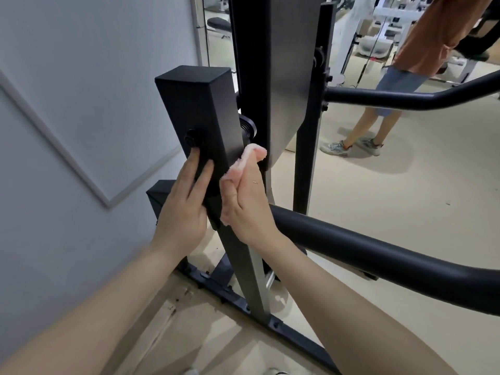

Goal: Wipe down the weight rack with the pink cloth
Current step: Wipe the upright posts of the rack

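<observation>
A black square post [200, 109] of the weight rack rises tilted in the middle of the view, with a round black knob [192, 138] on its left face. My left hand [186, 201] lies flat against that left face, fingers straight and pointing up toward the knob. My right hand [247, 204] presses the pink cloth [250, 155] against the post's right face with straight fingers. The cloth sticks out above and below the hand; most of it is hidden between my palm and the post.
A thick black padded bar [378, 258] crosses at the right just behind my right forearm, and another bar [405, 97] runs higher up. The rack's base frame [238, 299] lies on the beige floor. A grey wall [81, 104] stands close on the left. A person [400, 85] stands far right.
</observation>
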The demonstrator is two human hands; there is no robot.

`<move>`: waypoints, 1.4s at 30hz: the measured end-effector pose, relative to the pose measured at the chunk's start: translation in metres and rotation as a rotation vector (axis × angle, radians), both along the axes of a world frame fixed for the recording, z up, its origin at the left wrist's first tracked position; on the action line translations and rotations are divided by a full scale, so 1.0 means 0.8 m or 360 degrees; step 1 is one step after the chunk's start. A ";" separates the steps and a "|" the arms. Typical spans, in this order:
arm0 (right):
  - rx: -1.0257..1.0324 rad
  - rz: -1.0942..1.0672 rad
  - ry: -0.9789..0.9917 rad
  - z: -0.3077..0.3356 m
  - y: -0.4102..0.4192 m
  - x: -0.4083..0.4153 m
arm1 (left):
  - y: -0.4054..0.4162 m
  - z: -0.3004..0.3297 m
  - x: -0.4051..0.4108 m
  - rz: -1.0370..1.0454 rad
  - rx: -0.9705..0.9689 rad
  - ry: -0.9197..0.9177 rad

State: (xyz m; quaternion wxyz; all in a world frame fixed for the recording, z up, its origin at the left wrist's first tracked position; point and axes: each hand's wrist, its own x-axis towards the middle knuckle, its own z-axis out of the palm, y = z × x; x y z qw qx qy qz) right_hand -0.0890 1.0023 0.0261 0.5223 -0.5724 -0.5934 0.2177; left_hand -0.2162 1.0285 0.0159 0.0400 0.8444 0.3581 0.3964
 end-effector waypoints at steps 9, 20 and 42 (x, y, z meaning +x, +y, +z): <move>0.0283 -0.0149 -0.0089 0.035 0.011 -0.028 | -0.010 0.018 -0.007 0.0124 -0.0201 -0.0007; 0.0567 -0.0047 -0.0486 0.034 0.025 -0.012 | -0.029 0.067 0.002 0.0234 -0.0094 -0.0083; 0.0252 0.0051 -0.0805 0.035 0.001 0.004 | -0.021 0.055 0.032 0.0214 -0.0228 -0.0231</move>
